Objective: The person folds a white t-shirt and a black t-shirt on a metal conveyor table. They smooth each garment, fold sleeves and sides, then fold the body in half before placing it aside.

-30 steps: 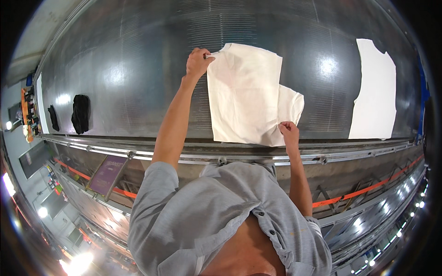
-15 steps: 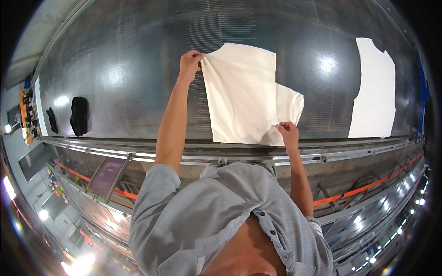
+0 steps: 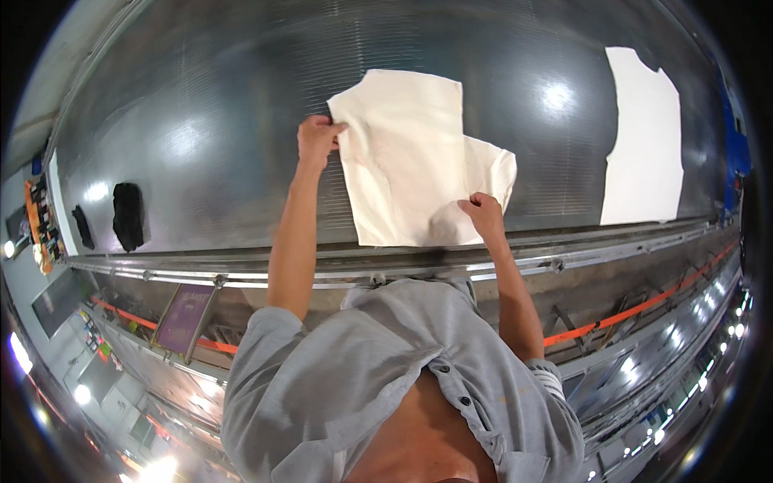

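A cream fabric piece (image 3: 407,161), cut like a garment panel, lies on the dark metal table in front of me, with a smaller folded part sticking out on its right. My left hand (image 3: 319,143) is closed on its left edge, below the upper left corner, and small creases run from there. Near the lower right, my right hand (image 3: 485,216) pinches the cloth beside the folded part. The fabric under the right hand is slightly rumpled and shaded.
Farther right, a white fabric panel (image 3: 644,141) lies flat on the table (image 3: 241,105). Two black cloth bundles (image 3: 128,216) rest at the left end. A metal rail (image 3: 266,278) runs along the near edge. Behind me stands a purple framed screen (image 3: 183,317).
My left hand has slid from the upper left corner down the fabric's left edge. My right hand has moved slightly with the cloth. The whole view has shifted a little.
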{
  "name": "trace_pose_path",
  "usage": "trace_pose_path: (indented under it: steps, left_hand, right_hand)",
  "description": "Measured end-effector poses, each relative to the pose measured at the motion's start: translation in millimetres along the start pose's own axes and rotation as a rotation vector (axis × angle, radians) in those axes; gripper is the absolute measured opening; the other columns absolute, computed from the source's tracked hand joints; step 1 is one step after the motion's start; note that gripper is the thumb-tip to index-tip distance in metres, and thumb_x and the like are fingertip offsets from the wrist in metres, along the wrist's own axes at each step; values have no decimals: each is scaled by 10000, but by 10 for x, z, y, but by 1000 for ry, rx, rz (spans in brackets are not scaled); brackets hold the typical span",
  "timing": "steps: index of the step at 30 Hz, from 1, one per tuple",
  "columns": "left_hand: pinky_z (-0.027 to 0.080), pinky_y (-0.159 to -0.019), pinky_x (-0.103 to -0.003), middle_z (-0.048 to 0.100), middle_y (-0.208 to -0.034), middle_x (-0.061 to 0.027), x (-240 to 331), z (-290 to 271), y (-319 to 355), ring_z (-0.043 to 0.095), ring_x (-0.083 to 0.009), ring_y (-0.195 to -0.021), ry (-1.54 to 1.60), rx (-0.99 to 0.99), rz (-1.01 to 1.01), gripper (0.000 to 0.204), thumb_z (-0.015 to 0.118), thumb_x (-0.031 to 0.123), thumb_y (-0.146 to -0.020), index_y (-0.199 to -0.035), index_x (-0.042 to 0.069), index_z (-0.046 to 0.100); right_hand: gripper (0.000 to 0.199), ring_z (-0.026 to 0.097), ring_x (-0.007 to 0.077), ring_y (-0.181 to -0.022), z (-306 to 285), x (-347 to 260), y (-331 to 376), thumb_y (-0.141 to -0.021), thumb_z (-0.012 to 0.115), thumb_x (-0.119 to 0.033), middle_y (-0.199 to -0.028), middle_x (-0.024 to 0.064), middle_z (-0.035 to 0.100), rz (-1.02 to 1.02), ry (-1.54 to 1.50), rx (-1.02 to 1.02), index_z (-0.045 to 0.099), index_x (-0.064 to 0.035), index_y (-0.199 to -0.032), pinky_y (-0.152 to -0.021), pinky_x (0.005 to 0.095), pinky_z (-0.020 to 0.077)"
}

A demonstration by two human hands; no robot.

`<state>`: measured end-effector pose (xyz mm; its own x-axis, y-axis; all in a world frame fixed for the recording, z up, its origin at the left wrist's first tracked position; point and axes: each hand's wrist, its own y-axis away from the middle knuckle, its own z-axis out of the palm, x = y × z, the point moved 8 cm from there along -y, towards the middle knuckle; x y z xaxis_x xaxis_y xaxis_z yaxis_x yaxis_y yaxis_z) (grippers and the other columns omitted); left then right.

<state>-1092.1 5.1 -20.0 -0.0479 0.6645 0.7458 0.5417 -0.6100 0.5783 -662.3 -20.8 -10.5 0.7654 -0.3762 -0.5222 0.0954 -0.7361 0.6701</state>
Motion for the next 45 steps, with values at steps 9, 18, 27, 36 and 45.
trace_pose_path:
  steps: [9,18,27,36,45]
  left_hand:
    - [451,-585,-259,616,-772,5,-281,95,414,522,-77,-629,114,-21,-23,239,735,246,-895,-921,17,671]
    - [394,-587,-278,553,-758,12,-589,114,735,472,-81,-670,419,67,11,148,652,147,-945,-932,0,649]
    - [384,-552,-275,532,-710,26,-1411,259,1373,484,-77,-621,597,67,-301,147,654,157,-949,-886,24,652]
    - [398,-584,-277,601,-756,1,-1131,96,1661,499,-86,-672,292,25,-123,212,746,146,-860,-962,-31,690]
    - [401,-561,-247,576,-799,37,-280,229,2378,475,-37,-648,658,-295,-9,71,588,118,-981,-996,54,614]
  right_hand:
    - [263,485,85,-687,250,-294,-378,-849,745,-246,-782,7,604,13,-586,-44,670,-9,-937,-614,270,392]
    - [242,599,107,-810,-6,-577,-53,-916,710,-179,-918,48,665,-30,-1073,64,660,30,-1027,-702,271,474]
    - [290,560,100,-783,182,168,275,-915,717,-205,-921,29,661,274,-948,-13,687,53,-1045,-673,248,448]
    - [175,507,57,-669,212,202,-46,-890,730,-175,-767,-36,601,98,-627,-144,691,-6,-903,-595,239,394]
    - [303,671,164,-944,-622,-258,1104,-873,664,-109,-1028,90,696,-43,-908,-228,649,60,-1125,-819,284,531]
